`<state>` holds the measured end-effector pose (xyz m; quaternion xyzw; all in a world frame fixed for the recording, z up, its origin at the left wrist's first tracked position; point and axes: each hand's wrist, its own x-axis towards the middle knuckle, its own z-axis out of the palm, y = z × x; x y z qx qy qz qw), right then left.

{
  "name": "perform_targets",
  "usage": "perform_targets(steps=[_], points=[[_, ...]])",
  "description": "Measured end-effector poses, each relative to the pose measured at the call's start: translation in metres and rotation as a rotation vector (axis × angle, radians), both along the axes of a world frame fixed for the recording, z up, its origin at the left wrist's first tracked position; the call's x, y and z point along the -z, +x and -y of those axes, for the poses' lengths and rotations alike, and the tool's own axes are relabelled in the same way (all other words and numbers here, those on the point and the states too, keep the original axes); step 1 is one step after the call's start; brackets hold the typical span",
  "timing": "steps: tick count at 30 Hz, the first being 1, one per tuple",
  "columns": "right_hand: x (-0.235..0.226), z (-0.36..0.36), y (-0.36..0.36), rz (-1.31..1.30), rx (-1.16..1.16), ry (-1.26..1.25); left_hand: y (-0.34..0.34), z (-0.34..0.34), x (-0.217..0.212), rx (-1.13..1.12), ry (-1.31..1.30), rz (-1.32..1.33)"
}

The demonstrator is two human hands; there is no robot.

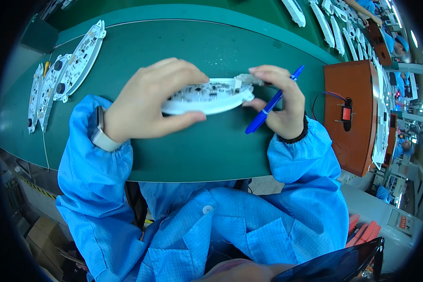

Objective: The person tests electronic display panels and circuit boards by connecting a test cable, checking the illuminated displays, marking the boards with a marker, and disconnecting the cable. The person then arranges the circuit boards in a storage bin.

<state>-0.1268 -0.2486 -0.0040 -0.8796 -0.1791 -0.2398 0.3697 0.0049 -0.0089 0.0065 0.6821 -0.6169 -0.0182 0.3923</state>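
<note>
A curved white plastic housing with a circuit board in it (216, 96) is held level above the green bench. My left hand (157, 96) grips its left part, fingers over the far edge and thumb along the near side. At the right end of the housing, my right hand (282, 101) pinches a crumpled whitish piece (244, 79), perhaps cloth; its exact kind is unclear. A blue marker pen (268, 113) lies slantwise through the same hand, between its fingers. My left fingers hide part of the board.
Several similar board assemblies (82, 61) lie at the left of the green bench (188, 155). On the right stands a brown box (350, 84) with a red switch and wires. Beyond the bench's raised edge, more white housings (322, 26) lie in rows. Other people work at far right.
</note>
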Motion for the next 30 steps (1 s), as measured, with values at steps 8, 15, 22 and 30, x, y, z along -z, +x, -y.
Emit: perform_targets(steps=[8,15,22,30], points=[[-0.004,0.000,-0.001,-0.054,-0.108,-0.062,-0.035,0.005,0.004,0.032,0.230,0.185],[-0.005,-0.008,0.000,0.047,-0.006,-0.130,-0.043,0.015,0.007,-0.030,0.327,0.427],[-0.013,-0.034,-0.006,0.214,-0.092,-0.198,-0.049,0.023,0.024,-0.071,0.212,0.577],[-0.013,-0.091,-0.023,0.153,-0.407,-0.464,-0.048,0.028,0.038,-0.161,0.061,0.688]])
